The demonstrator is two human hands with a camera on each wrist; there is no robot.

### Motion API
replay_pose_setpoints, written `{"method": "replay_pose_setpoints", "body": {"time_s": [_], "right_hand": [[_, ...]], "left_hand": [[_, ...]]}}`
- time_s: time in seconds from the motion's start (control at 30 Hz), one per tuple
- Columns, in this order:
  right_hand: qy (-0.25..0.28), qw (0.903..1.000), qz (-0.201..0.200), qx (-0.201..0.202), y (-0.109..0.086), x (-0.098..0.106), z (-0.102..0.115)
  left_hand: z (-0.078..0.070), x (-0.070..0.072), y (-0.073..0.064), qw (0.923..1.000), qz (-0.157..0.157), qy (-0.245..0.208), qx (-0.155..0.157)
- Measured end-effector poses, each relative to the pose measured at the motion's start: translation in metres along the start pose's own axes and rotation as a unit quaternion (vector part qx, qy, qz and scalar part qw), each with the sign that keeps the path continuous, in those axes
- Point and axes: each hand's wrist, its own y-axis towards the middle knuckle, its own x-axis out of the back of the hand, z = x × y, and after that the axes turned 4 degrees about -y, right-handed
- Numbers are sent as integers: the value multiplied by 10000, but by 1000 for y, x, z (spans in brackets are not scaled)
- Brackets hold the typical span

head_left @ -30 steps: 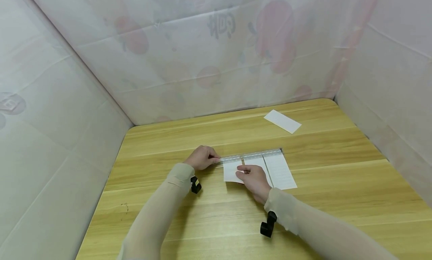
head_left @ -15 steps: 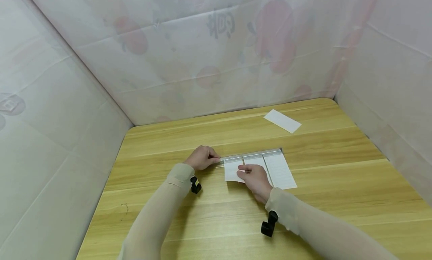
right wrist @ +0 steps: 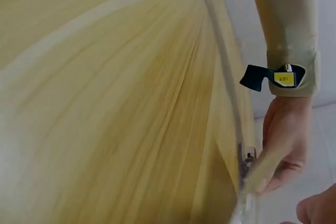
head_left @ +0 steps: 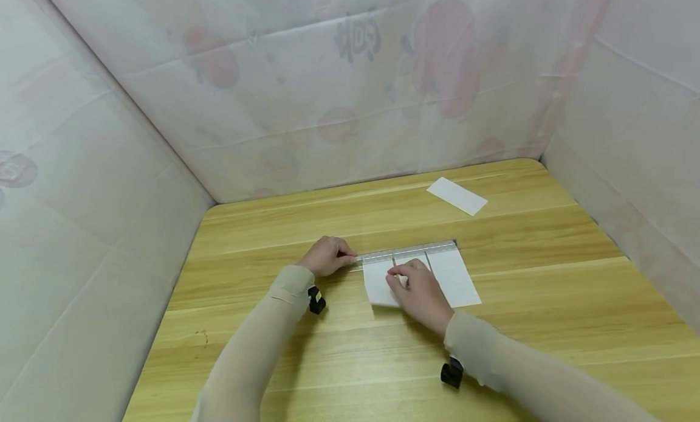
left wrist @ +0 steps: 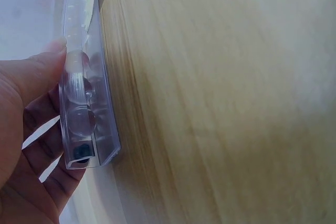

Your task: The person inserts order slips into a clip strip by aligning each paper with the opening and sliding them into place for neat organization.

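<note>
A long clear plastic strip (head_left: 410, 252) lies across the table, with white cards hanging from it. My left hand (head_left: 328, 256) pinches its left end; round clear bumps show along that end (left wrist: 81, 121) in the left wrist view. The leftmost card (head_left: 377, 281) has its lower edge raised above the wood, blurred. Over its right side is my right hand (head_left: 420, 294), thumb and fingertips bent close together. Whether they grip the card is unclear. The middle card (head_left: 414, 261) is partly behind this hand; the right card (head_left: 456, 281) lies flat.
A loose white card (head_left: 457, 196) lies on the wooden table (head_left: 262, 233) towards the back right. Patterned pale sheets (head_left: 306, 93) enclose the table at the back and both sides. Black wrist mounts (head_left: 451, 373) hang below the cuffs.
The leftmost card's lower edge has dropped nearer the table. My right hand has turned and shifted slightly right, its thumb and fingertips closer together. My left hand stays on the strip.
</note>
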Motion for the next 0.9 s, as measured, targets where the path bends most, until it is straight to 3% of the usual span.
{"method": "replay_pose_setpoints", "body": {"time_s": [0.1, 0.17, 0.3, 0.37, 0.43, 0.6, 0.9], "right_hand": [[-603, 9958, -14, 687, -3, 5, 2], [-1047, 9862, 147, 1276, -6, 7, 5], [-2070, 9458, 770, 2382, -16, 4, 7], [-2454, 9266, 1082, 2635, -21, 1, 5], [-2694, 9147, 1327, 2705, -25, -2, 2], [-2889, 9105, 1581, 2501, -28, -6, -4], [-3004, 9051, 1554, 2576, -27, -6, -9]], "left_hand": [[0, 1, -1, 10000, -30, 2, -30], [0, 1, -1, 10000, -52, 21, -60], [0, 1, -1, 9999, -74, 56, -81], [-1, 0, -1, 10000, -65, 38, -58], [-2, 0, -1, 10000, -48, 23, -26], [-2, 0, -1, 10000, -42, -19, 31], [-3, 1, -2, 10000, -50, -43, 70]]}}
